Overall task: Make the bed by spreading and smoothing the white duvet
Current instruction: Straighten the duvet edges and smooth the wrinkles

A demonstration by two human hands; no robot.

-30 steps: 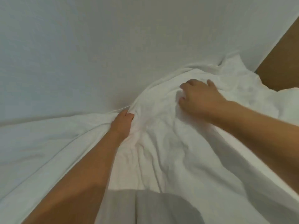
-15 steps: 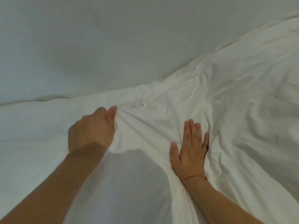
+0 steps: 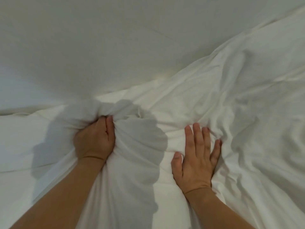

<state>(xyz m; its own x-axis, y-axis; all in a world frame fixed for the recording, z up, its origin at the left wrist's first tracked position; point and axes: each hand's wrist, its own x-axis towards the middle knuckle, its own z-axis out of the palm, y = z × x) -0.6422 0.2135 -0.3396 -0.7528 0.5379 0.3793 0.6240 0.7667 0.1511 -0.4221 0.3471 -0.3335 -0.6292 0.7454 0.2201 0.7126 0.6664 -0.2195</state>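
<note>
Pale grey wall (image 3: 115, 38) fills the upper half of the scene, meeting the bed along a slanting line where a white duvet (image 3: 239, 104) lies rumpled against it. A person leans over the bed with both bare arms extended toward the wall. Left hand (image 3: 94, 139) is clenched around a gathered bunch of the duvet near its far edge, fingers buried in the cloth and thumb pressed alongside, so that folds radiate out from the grip. Right hand (image 3: 197, 161) lies flat on the cover just beside it, fingers straight and slightly spread, pressing down and holding nothing. The duvet runs from under both hands up and away to the right, where its deepest creases sit; to the left of the fist the fabric looks flatter. The wrinkled stretch lies on the right hand's side, so that hand appears the nearer one for sweeping it smooth, while the left appears placed to pull the bunched edge taut along the wall. Judging by the many ridges, the smoothing seems only partly done.
</note>
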